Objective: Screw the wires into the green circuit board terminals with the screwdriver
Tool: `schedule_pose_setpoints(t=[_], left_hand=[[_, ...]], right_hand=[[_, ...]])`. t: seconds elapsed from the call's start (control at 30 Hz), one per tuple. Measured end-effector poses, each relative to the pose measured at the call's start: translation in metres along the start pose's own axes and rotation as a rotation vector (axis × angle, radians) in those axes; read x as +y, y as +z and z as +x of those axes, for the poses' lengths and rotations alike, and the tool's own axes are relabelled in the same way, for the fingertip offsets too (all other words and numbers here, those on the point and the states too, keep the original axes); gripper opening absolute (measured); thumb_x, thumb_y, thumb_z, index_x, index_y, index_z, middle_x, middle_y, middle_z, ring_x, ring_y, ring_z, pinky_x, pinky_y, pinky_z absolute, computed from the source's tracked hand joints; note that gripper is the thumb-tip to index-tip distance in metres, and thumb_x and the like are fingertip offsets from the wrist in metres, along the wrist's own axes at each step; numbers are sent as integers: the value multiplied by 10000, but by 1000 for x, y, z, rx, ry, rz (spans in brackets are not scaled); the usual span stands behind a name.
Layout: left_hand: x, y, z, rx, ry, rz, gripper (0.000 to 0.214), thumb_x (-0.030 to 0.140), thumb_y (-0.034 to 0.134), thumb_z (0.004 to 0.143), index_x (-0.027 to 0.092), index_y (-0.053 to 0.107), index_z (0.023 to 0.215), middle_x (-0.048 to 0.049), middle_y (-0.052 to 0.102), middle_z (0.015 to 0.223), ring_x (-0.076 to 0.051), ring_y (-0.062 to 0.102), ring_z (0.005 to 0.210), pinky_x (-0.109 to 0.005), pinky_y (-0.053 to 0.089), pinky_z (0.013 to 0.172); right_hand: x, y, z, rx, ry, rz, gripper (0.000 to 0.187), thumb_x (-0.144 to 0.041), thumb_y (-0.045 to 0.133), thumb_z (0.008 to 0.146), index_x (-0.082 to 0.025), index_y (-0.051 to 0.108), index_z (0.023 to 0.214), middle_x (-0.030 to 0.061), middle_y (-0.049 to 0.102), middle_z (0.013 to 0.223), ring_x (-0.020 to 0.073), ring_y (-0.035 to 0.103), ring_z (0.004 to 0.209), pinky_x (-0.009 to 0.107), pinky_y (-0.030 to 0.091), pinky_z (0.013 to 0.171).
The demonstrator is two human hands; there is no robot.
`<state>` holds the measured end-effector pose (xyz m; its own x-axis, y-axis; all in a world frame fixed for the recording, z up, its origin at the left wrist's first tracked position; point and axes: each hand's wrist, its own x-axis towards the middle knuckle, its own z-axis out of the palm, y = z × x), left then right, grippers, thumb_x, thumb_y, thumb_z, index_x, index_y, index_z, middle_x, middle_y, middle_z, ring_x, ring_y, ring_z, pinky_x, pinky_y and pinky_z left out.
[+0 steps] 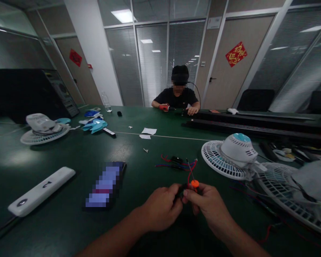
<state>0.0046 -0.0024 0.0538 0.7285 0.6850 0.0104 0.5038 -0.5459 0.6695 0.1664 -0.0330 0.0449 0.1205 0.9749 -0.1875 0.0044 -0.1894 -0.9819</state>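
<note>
My left hand (164,207) is closed around a small black part (181,192), mostly hidden by the fingers. My right hand (210,203) grips a screwdriver with an orange handle (194,184); its thin shaft points up and away from me. The right thumb and fingertips meet the black part beside the left fingers. A red wire (189,176) rises from between the hands. Just beyond them, a small black module (176,159) with red and blue wires lies on the green table (131,153).
Fan housings (238,153) stand at right, another (44,128) far left. A phone (105,185) and white power strip (42,191) lie left. Paper scraps (149,131) and blue fan blades (95,125) sit farther back. Across the table, a person (176,94) holds a red tool.
</note>
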Motion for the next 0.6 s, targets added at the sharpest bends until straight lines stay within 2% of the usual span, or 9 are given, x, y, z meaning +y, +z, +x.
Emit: schedule_pose_setpoints(t=[0.17, 0.27, 0.33, 0.47, 0.6], left_hand=[[-4, -4, 4, -43, 26, -36, 179, 239, 363, 943, 163, 500, 1029, -57, 627, 865, -166, 594, 721, -276, 446, 655], [-7, -7, 9, -80, 7, -18, 233, 299, 311, 977, 165, 503, 970, -38, 582, 800, -154, 558, 676, -268, 431, 629], [-10, -10, 14, -117, 5, -15, 241, 309, 311, 980, 171, 506, 948, -30, 564, 787, -148, 544, 670, -261, 425, 623], [-19, -12, 24, -138, -12, -29, 249, 333, 329, 980, 176, 515, 926, -12, 544, 778, -136, 518, 658, -246, 414, 605], [-25, -12, 33, -126, -59, -84, 275, 333, 297, 988, 171, 499, 894, 8, 524, 731, -122, 502, 629, -224, 406, 577]], right_hand=[[3, -12, 14, -97, -19, -35, 113, -247, 711, 731, -153, 668, 687, -40, 650, 580, 69, 455, 401, 215, 354, 405], [8, -19, 24, -190, -1, -90, 111, -234, 669, 848, -146, 648, 784, -50, 633, 664, 77, 530, 472, 217, 436, 455], [12, -22, 30, -233, 18, -135, 111, -254, 630, 900, -145, 646, 888, -25, 656, 780, 101, 603, 572, 252, 504, 526], [16, -23, 39, -238, 37, -179, 226, -289, 611, 914, -161, 628, 1100, 48, 670, 1055, 178, 667, 815, 355, 557, 683], [20, -21, 45, -207, 45, -168, 280, -306, 607, 915, -170, 611, 1160, 63, 648, 1145, 214, 660, 906, 399, 551, 744]])
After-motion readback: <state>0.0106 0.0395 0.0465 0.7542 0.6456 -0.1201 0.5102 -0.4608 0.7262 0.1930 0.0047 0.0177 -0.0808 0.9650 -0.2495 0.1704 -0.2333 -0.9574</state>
